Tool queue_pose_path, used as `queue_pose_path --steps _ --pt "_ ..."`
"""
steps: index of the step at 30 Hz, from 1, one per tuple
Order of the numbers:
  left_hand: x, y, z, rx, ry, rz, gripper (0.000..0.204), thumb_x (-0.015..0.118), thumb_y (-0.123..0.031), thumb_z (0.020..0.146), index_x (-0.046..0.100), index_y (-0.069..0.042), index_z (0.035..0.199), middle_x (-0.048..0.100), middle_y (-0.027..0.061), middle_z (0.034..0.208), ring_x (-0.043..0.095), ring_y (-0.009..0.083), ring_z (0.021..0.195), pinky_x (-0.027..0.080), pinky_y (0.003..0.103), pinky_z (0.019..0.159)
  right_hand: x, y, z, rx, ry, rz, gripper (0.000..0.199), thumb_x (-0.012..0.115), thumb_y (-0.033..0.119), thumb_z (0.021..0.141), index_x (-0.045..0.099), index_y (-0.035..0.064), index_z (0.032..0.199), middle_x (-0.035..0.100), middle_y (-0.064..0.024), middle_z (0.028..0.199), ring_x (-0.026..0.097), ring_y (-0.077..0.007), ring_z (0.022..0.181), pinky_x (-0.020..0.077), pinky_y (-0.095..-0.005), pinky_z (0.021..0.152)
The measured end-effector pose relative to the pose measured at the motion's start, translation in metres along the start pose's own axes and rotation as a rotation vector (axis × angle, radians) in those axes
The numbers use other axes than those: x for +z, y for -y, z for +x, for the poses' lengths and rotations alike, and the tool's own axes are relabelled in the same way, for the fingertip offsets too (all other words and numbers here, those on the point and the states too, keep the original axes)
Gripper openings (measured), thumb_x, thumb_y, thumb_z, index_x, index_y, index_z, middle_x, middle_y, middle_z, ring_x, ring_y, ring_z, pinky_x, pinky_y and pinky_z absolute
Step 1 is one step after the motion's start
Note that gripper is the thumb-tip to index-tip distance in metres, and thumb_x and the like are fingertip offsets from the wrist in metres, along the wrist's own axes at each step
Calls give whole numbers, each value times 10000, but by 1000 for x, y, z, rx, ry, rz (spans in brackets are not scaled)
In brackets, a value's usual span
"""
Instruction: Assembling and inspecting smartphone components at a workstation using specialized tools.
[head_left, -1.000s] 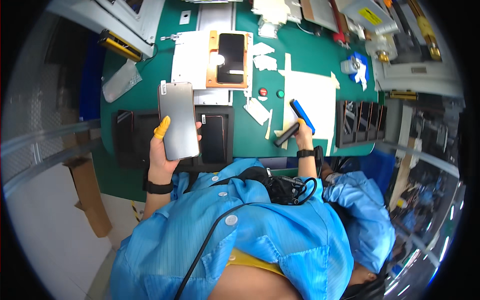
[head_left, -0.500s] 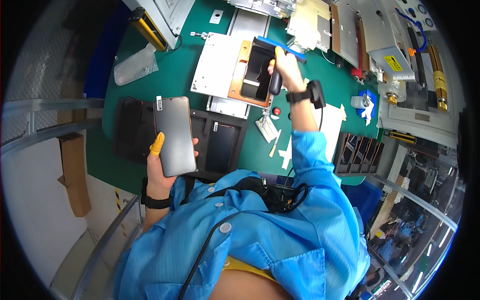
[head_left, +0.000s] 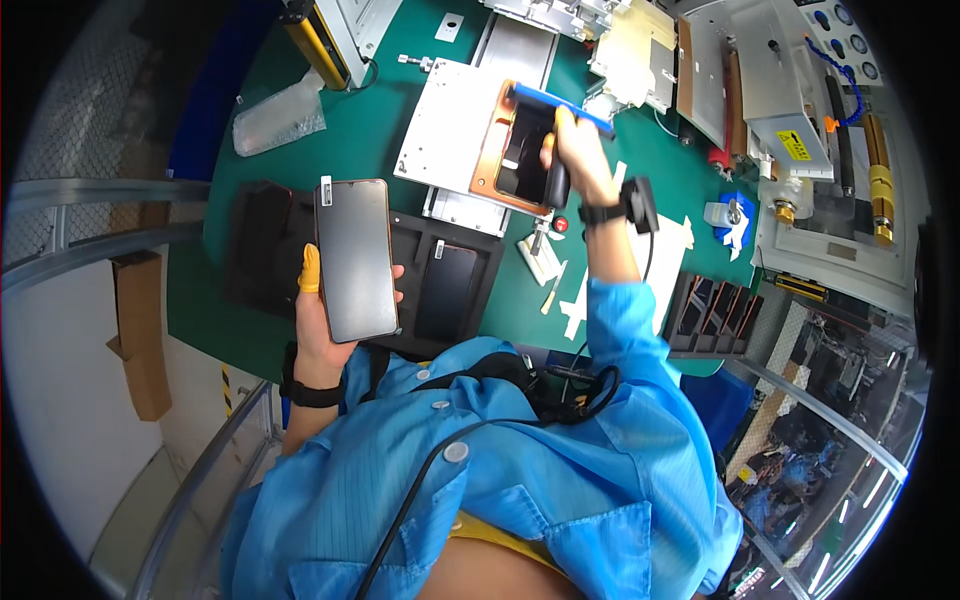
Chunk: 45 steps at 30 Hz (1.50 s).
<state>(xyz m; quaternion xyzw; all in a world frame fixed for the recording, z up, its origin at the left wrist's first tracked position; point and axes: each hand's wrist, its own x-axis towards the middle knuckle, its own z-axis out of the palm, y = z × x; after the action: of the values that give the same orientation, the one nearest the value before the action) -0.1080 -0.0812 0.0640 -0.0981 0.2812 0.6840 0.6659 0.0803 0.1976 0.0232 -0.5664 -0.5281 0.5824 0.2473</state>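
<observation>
My left hand [head_left: 322, 325] is closed around a smartphone [head_left: 357, 262] with a dark screen and a small white tab at its top left corner. A yellow finger cot covers the thumb, which lies along the phone's left edge. My right hand [head_left: 582, 155] grips the black handle of a blue roller [head_left: 560, 108]. The roller lies across the far end of a copper-coloured frame [head_left: 488, 165]. Inside that frame rests a dark phone-sized panel [head_left: 520, 170], partly hidden by the hand and handle. A white plate [head_left: 435, 130] carries the frame.
A black tray [head_left: 400, 235] holds another phone [head_left: 445, 290]. Bubble wrap [head_left: 280, 122] lies at the far left. A white block [head_left: 540, 260] and a small brush [head_left: 553, 288] sit near the fixture. A slotted black rack [head_left: 712, 315] and machine parts stand to the right.
The roller has come slightly nearer and to the left over the frame. My left hand has raised the phone a little away from me, its thumb now more along the edge.
</observation>
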Motion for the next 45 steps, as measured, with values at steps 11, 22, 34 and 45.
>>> queue_pose_path --steps 11,22,34,45 --pt "7 8 7 -22 30 25 612 272 -499 871 390 -13 1225 489 218 1126 504 373 1007 480 471 759 -83 -101 -134 202 -440 177 248 417 259 889 415 27 801 451 -62 569 436 -138 382 364 -256 343" --pt "38 39 16 -119 207 190 681 222 -574 843 323 -51 1268 471 174 1151 508 341 1019 476 445 790 -188 -212 -81 221 -620 230 328 417 320 882 410 40 711 461 -71 502 449 -153 366 388 -272 348" --pt "43 58 16 -133 220 284 661 259 -548 853 271 -53 1292 428 170 1211 495 338 1040 459 430 829 -129 -225 -159 228 -683 362 230 397 238 891 384 29 796 415 -51 519 431 -170 360 361 -283 310" --pt "-84 22 24 288 -526 1232 290 423 -207 906 478 -46 1141 517 5 1001 453 77 891 360 209 785 -85 -253 -151 188 -884 294 333 403 307 895 328 -17 879 485 -114 527 487 -186 371 398 -297 341"
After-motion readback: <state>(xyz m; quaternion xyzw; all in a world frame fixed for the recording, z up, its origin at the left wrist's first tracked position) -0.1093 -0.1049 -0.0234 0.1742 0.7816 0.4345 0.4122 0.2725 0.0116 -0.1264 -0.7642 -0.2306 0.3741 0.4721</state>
